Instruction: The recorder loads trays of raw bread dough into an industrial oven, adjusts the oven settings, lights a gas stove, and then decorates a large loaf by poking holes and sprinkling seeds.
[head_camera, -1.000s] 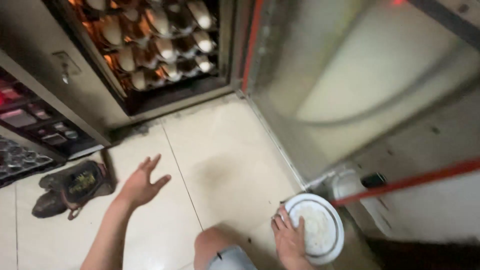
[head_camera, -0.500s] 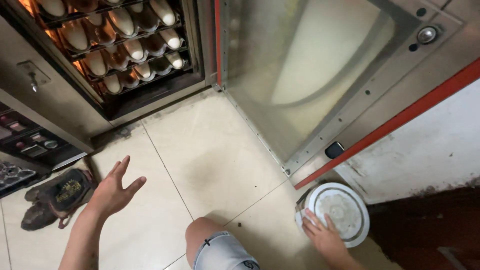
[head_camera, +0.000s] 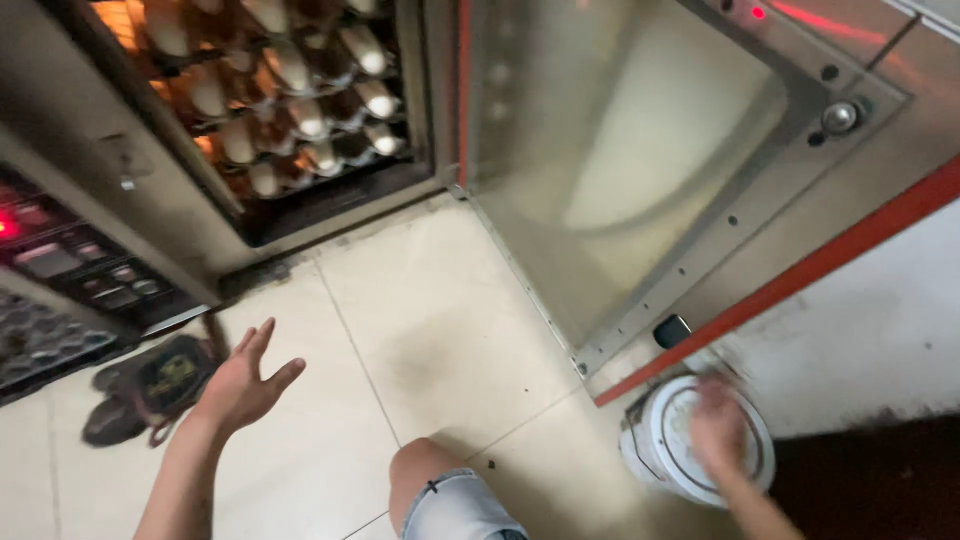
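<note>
— What are we looking at down by the right hand (head_camera: 718, 428)?

— It rests on top of a round white bucket (head_camera: 660, 462) with a white lid. The hand is blurred, so we cannot tell how far its fingers are spread or whether they grip anything; we only see it lying flat on the lid. The bucket sits directly beneath that hand, on the tiled floor (head_camera: 440, 330).

— And just beyond it?

— Above and away from the right hand stands an open glass oven door (head_camera: 620, 170) with a metal frame and a red strip along its lower edge. A small dark latch piece shows on the frame near the bucket.

— Where is the left hand (head_camera: 240, 385)?

— Well apart from the right one, held out over the floor, fully open, fingers splayed, holding nothing and touching nothing.

— What lies near it?

— Just to its outer side we see a dark pair of shoes (head_camera: 150, 385) on the tiles. Farther ahead of it is the oven's open chamber, its racks filled with pale loaves (head_camera: 300, 110) under an orange glow.

— Between the two hands?

— A bare knee (head_camera: 425, 470) with the hem of denim shorts.
</note>
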